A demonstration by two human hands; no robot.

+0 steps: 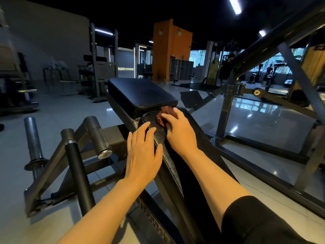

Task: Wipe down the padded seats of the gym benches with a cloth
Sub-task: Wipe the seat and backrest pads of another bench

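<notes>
- Head view: the right hand presses a crumpled reddish-brown cloth onto the far end of the long black back pad, fingers curled over it.
- The left hand lies flat, fingers straight, on the pad's left edge, just beside the right hand.
- The cloth sits against the near edge of the square seat pad.
- Grey plate-loading pegs stand on the left.

An orange pillar stands at twelve o'clock, grey lockers just beside its base. At nine o'clock a steel peg rises from the dark frame (upright, bare). Exercise bikes line the windows at two o'clock, above the glossy tiled floor.
</notes>
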